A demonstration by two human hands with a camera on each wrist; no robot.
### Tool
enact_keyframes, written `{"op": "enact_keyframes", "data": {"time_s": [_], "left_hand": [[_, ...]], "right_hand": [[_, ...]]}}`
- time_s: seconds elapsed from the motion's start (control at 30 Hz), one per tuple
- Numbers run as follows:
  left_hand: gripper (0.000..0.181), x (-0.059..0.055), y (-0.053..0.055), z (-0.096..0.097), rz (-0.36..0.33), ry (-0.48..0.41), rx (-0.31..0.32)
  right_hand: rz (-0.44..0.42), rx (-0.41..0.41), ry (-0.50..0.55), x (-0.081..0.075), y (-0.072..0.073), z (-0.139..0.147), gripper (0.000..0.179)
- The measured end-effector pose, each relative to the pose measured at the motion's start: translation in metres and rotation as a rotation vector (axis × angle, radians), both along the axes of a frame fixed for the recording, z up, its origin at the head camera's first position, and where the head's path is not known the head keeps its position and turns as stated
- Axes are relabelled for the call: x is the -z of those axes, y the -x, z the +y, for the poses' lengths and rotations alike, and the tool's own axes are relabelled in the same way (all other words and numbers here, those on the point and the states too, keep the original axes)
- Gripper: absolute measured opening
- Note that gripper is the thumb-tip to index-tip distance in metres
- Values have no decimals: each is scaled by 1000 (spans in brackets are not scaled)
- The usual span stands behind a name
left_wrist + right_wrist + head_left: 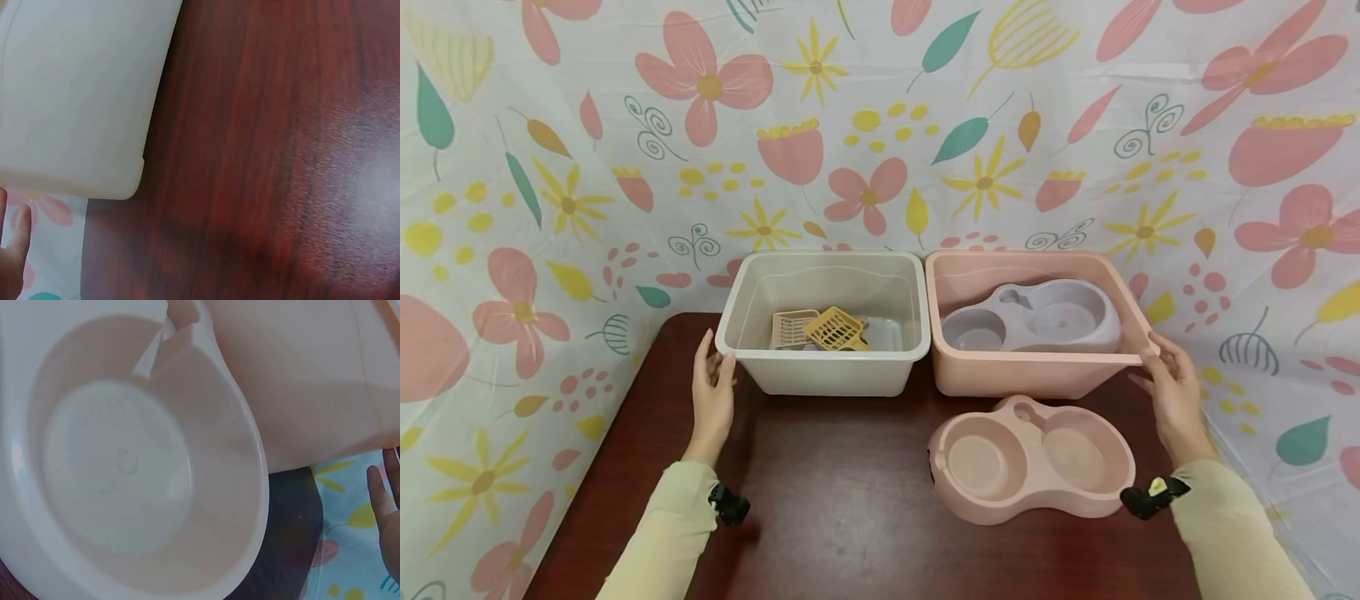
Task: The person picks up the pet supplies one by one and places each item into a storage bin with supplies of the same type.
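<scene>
My left hand [712,400] is at the front left corner of a pale grey plastic bin [827,372], fingers fairly straight along its outer side. Inside that bin lie a yellow slotted litter scoop [833,330] and a beige one [790,330]. At the front right corner of a pink bin [1015,375], my right hand [1172,396] touches the outer wall with extended fingers. A grey double pet bowl [1019,310] sits tilted in the pink bin. A pink double pet bowl [1033,467] stands on the table in front, left of my right forearm.
Both bins stand side by side at the back of a dark red wooden table [827,508], close to a flower-print cloth [865,125]. The cloth also hangs along the left and right sides. A clear plastic piece [882,333] shows in the grey bin.
</scene>
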State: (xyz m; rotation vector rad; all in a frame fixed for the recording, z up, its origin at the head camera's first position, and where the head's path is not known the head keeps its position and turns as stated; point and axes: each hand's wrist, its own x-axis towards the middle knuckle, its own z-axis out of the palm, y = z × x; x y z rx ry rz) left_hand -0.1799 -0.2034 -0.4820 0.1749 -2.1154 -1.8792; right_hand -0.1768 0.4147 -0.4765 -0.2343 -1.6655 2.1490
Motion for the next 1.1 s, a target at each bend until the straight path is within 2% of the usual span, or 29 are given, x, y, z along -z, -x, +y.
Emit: {"op": "enact_keyframes", "data": {"time_s": [0.1,0.23,0.33,0.57,0.77,0.93,1.1], "left_hand": [[62,2,-5,-1,-7,-27,27],[61,23,-5,-6,-22,-39,6],[58,27,-11,-5,-28,-34,-17],[49,29,-23,-1,-61,-50,3],[43,30,-30,5,-75,-12,24],[41,28,-35,11,-74,22,84],[41,27,-38,16,-103,39,158]], "right_hand": [[11,13,26,1,0,-1,32],[15,38,37,2,0,-2,31],[7,50,39,1,0,-3,31],[-14,83,41,1,2,-6,30],[-22,105,35,1,4,-7,30],[-18,111,25,2,4,-7,30],[-32,126,36,2,3,-7,30]]}}
